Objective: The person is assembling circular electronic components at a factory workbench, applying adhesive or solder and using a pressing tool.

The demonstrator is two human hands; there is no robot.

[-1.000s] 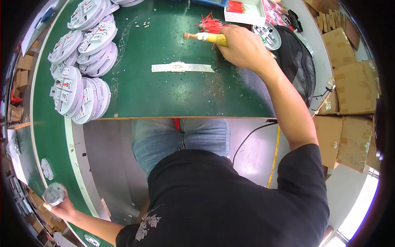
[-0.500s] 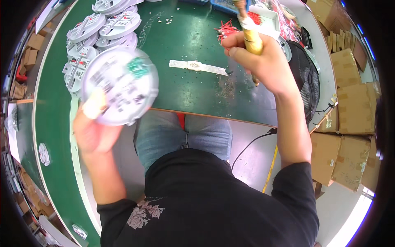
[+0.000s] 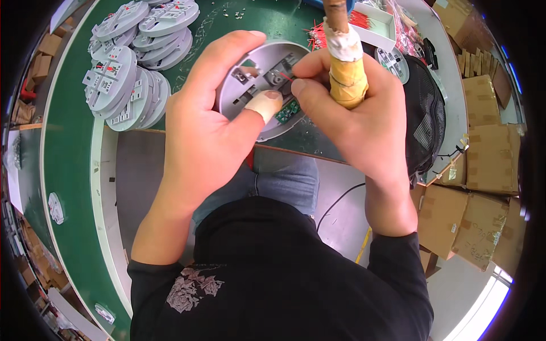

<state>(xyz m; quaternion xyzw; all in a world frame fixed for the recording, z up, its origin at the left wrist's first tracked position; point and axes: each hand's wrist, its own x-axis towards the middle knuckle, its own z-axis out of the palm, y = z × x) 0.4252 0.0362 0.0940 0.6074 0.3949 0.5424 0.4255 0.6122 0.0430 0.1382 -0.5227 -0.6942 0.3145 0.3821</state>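
My left hand (image 3: 210, 125) grips a round grey plastic housing (image 3: 261, 71) held up over the green table edge; its thumb, wrapped in tape, presses on the inner parts beside a small green circuit board (image 3: 287, 111). My right hand (image 3: 352, 108) holds a tool with a yellow taped handle (image 3: 347, 79) upright in its palm. That hand's thumb and forefinger pinch a thin red wire (image 3: 288, 78) at the housing's inside.
Stacks of similar grey round housings (image 3: 131, 62) lie on the green table (image 3: 68, 170) at the left. A bunch of red wires (image 3: 318, 37) and a white tray (image 3: 381, 25) lie behind the hands. A black mesh bag (image 3: 426, 113) and cardboard boxes (image 3: 483, 148) stand at the right.
My left hand brought a housing up from low at my left to in front of me. My right hand came back from the red wires with the tool and met it.
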